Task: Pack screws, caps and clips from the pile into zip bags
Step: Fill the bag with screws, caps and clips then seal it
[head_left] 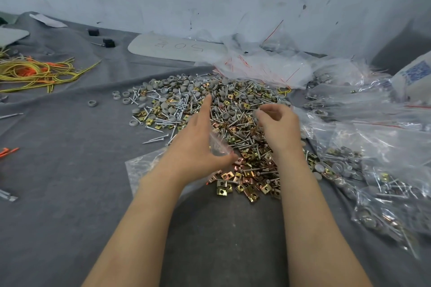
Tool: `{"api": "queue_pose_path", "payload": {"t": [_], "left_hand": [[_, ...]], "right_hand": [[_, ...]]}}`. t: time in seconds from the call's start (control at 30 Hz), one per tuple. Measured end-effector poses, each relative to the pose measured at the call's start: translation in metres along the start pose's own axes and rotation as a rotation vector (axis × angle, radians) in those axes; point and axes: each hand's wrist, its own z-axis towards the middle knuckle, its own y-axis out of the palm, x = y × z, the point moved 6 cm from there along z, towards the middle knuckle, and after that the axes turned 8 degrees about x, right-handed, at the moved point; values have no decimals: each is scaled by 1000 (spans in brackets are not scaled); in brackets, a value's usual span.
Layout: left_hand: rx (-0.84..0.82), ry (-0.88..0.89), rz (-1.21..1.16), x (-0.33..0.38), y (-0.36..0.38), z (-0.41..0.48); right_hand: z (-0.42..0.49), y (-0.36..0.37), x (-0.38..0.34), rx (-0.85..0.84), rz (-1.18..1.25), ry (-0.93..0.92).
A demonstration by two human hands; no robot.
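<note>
Gripping one bag [218, 147], two hands [197, 143] [278, 127], one pile [233, 100]

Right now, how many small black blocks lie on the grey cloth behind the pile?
2. One black block lies far back on the cloth, left of the white board; the other is slightly nearer, closer to that board. Others may be hidden under the bags.

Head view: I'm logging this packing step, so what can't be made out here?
All in the head view:
Right hand: its curled fingers hide whatever they may hold.
Zip bag in the left hand: clear and blurred; contents unreadable.
Packed bags: cut off by the right edge; count unknown.
</note>
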Motion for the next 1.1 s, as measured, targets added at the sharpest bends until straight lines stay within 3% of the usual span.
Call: {"api": "queue_pose_path", "payload": {"t": [0.1,0.17,0.2,0.27,0.37,0.43,0.5,0.67,0.8,0.87,0.97,1.0,1.03,1.1], "left_hand": [[36,2,0,1,-1,3],[39,5,-6,0,-2,3],[41,8,-4,-1,-2,3],[48,15,16,0,-2,3],[48,21,32,2,-1,2],[48,26,30,3,0,2],[49,27,26,4,-1,2],[28,21,21,4,1,1],[39,15,21,3,0,1],[48,10,17,3,0,2],[53,5,1,3,0,2],[58,4,2,3,-1,3],[62,4,8,3,-1,2],[59,2,21,4,-1,1]], "right_hand": [[-21,30,-18,-432,45,-59],[-34,44,-25,-612,45,-124],[-33,45,-25,-603,38,-140],[-22,36,-20,-413,-55,-167],[-9,21,-3,-154,-479,-197],[-9,26,10,-180,-695,-169],[-10,32,14,-203,-747,-140],[-10,32,12,-180,-714,-164],[-8,20,0,-91,-275,-106],[-12,24,-8,-207,-97,-81],[-31,41,-23,-577,30,-105],[-30,39,-24,-590,21,-124],[-25,33,-23,-521,-5,-132],[-5,7,-13,-221,-140,-109]]}}
